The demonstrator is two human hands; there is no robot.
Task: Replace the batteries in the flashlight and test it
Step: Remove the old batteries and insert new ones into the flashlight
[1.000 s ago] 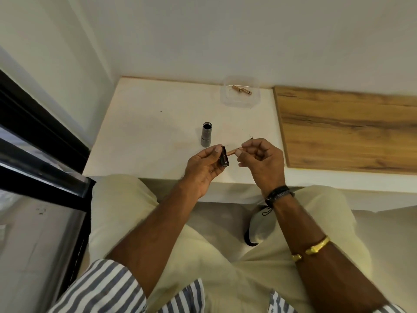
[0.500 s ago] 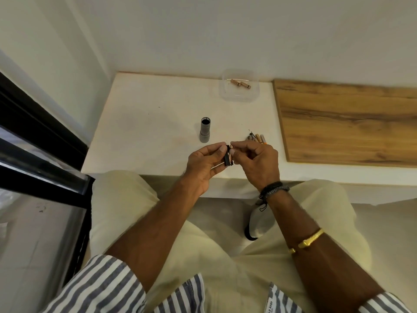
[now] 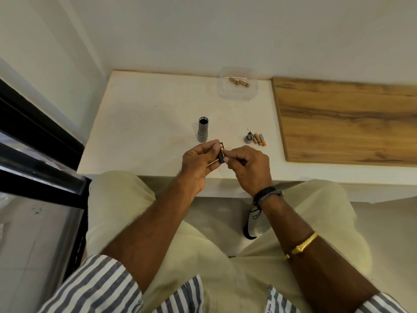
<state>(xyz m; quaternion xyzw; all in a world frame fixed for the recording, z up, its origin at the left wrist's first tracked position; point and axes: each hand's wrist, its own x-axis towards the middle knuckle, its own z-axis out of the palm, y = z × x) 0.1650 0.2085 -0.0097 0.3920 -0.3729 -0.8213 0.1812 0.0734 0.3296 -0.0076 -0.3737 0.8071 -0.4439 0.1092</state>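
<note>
A black battery holder [image 3: 221,153] was pinched between the fingertips of the left hand [image 3: 198,162] and the right hand [image 3: 247,164], both closed on it above the near edge of a white counter [image 3: 146,123]. The holder's long axis was kept nearly upright. The grey flashlight body [image 3: 202,129] was stood open-end-up behind; loose batteries [image 3: 259,138] and an end cap [image 3: 248,138] were laid to the right, beside a wooden panel [image 3: 349,118].

Worktop [image 3: 144,123]: white, wooden board [image 3: 347,123] on right side.
Centre: upright flashlight body [image 3: 202,129].
Back edge: clear container [image 3: 237,86].
Near board: cap [image 3: 248,139], loose batteries [image 3: 259,138].
</note>
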